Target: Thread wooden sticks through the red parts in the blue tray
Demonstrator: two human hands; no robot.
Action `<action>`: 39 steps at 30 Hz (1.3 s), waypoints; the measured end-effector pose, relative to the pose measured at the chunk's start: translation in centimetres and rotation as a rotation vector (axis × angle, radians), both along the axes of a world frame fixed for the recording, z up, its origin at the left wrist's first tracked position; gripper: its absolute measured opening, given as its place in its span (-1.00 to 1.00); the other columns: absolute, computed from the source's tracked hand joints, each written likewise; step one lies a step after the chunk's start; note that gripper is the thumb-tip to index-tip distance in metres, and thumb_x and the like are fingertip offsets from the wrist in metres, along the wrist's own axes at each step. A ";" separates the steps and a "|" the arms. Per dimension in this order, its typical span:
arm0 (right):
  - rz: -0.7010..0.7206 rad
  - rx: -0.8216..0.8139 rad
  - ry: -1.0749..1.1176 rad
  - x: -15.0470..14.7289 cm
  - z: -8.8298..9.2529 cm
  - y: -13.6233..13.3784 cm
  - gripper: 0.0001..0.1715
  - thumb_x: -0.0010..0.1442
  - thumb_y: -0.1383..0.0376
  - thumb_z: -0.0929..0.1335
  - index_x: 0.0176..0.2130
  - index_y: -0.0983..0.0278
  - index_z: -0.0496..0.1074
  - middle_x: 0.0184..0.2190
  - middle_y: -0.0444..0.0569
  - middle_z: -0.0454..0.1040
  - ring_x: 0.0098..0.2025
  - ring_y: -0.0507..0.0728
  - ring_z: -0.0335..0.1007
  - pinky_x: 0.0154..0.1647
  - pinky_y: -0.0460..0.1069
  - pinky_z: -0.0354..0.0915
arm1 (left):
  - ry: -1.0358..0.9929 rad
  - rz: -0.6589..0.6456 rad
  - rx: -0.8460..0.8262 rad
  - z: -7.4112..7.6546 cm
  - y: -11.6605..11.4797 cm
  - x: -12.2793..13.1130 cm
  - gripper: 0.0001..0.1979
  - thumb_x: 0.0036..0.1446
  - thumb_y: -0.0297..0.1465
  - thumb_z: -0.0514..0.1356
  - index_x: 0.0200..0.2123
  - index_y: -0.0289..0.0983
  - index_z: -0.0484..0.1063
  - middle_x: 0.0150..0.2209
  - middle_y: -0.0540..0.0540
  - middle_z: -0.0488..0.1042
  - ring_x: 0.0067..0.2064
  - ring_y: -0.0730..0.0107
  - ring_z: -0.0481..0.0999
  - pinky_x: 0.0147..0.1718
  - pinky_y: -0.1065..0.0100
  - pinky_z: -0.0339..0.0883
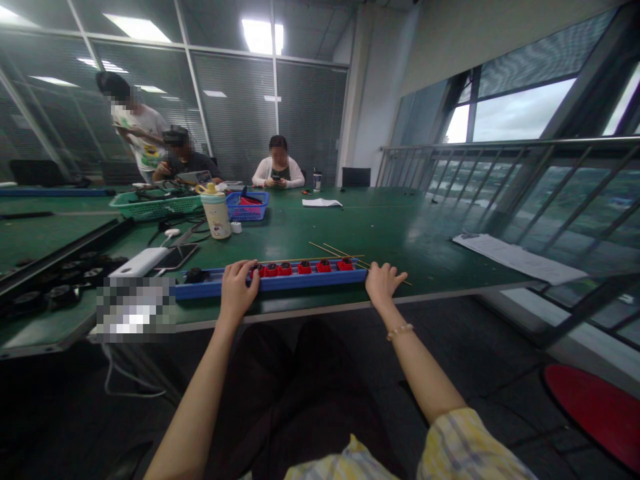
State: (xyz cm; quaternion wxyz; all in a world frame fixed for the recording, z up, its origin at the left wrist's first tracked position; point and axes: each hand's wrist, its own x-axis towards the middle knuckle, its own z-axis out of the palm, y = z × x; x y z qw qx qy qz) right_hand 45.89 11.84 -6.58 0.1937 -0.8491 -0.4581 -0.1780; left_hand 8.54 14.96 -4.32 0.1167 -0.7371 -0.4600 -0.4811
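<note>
A long blue tray point(280, 282) lies along the near edge of the green table point(390, 233). Several red parts point(305, 267) sit in a row in it, and a black part point(196, 275) rests near its left end. My left hand point(239, 287) lies over the tray's middle, fingers curled on the leftmost red part. My right hand point(383, 281) rests at the tray's right end, fingers spread flat on the table edge. Thin wooden sticks point(340, 254) lie just behind the tray.
A white bottle point(216, 212), a phone point(179, 256), a white power bank point(140, 262), a green basket point(155, 204) and a blue basket point(247, 206) stand to the left. Papers point(517, 259) lie at right. Three people are at the far end. A red stool point(595, 410) stands lower right.
</note>
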 end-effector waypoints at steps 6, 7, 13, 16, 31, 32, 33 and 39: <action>-0.003 -0.007 -0.011 0.0 -0.1 0.2 -0.65 0.31 0.24 0.24 -0.07 0.39 0.48 -0.10 0.29 0.44 0.00 0.34 0.29 0.03 0.24 0.04 | -0.004 0.006 -0.016 0.0 0.0 0.0 -0.67 0.25 -0.27 0.05 -0.01 -0.20 0.47 -0.06 -0.17 0.48 0.01 0.10 0.39 0.07 0.07 0.29; 0.007 -0.015 -0.002 0.0 -0.1 0.3 -0.65 0.31 0.23 0.25 -0.06 0.39 0.47 -0.11 0.29 0.45 0.00 0.33 0.30 0.01 0.21 0.06 | -0.004 0.009 -0.021 0.0 -0.1 0.0 -0.67 0.25 -0.27 0.05 -0.01 -0.20 0.47 -0.06 -0.17 0.48 0.01 0.10 0.39 0.07 0.07 0.28; 0.049 -0.017 0.016 0.1 -0.1 0.1 -0.65 0.35 0.31 0.18 -0.04 0.38 0.44 -0.12 0.29 0.46 -0.04 0.31 0.34 -0.03 0.16 0.08 | -0.010 0.008 -0.044 0.2 -0.5 0.2 -0.67 0.26 -0.26 0.05 -0.01 -0.22 0.47 -0.05 -0.18 0.47 0.03 0.12 0.38 0.09 0.09 0.27; 0.075 -0.001 0.023 0.0 0.0 0.0 -0.58 0.37 0.39 0.09 0.02 0.32 0.41 -0.12 0.24 0.47 -0.04 0.28 0.35 -0.04 0.15 0.06 | -0.011 0.007 -0.043 0.3 -0.6 0.2 -0.67 0.27 -0.27 0.04 -0.01 -0.22 0.47 -0.05 -0.17 0.47 0.03 0.14 0.37 0.10 0.11 0.27; 0.029 -0.005 0.011 0.5 -0.8 0.4 -0.53 0.31 0.43 0.10 -0.08 0.29 0.51 -0.13 0.25 0.44 -0.03 0.31 0.28 -0.04 0.19 0.06 | -0.017 0.009 -0.048 0.1 -0.5 0.1 -0.68 0.26 -0.29 0.05 -0.01 -0.20 0.47 -0.04 -0.17 0.47 0.03 0.12 0.38 0.09 0.09 0.27; 0.019 -0.003 0.007 0.5 -0.8 0.5 -0.54 0.31 0.43 0.10 -0.08 0.30 0.52 -0.12 0.26 0.44 -0.02 0.32 0.27 -0.04 0.19 0.06 | -0.017 0.010 -0.050 0.1 -0.5 0.1 -0.68 0.26 -0.29 0.05 -0.01 -0.20 0.47 -0.04 -0.17 0.47 0.03 0.12 0.38 0.09 0.09 0.27; 0.010 -0.004 0.004 0.5 -0.8 0.5 -0.54 0.30 0.43 0.10 -0.09 0.31 0.52 -0.12 0.27 0.44 -0.01 0.32 0.26 -0.04 0.19 0.06 | -0.016 0.009 -0.051 0.1 -0.6 0.1 -0.68 0.26 -0.29 0.05 -0.01 -0.20 0.47 -0.04 -0.17 0.47 0.03 0.12 0.38 0.09 0.09 0.27; 0.014 -0.008 -0.037 0.3 -0.4 0.2 -0.57 0.28 0.45 0.12 -0.11 0.41 0.51 -0.11 0.31 0.42 0.00 0.34 0.24 -0.06 0.17 0.10 | -0.014 0.011 -0.042 0.2 -0.6 0.1 -0.68 0.26 -0.28 0.05 -0.01 -0.21 0.47 -0.05 -0.16 0.48 0.03 0.13 0.38 0.09 0.10 0.28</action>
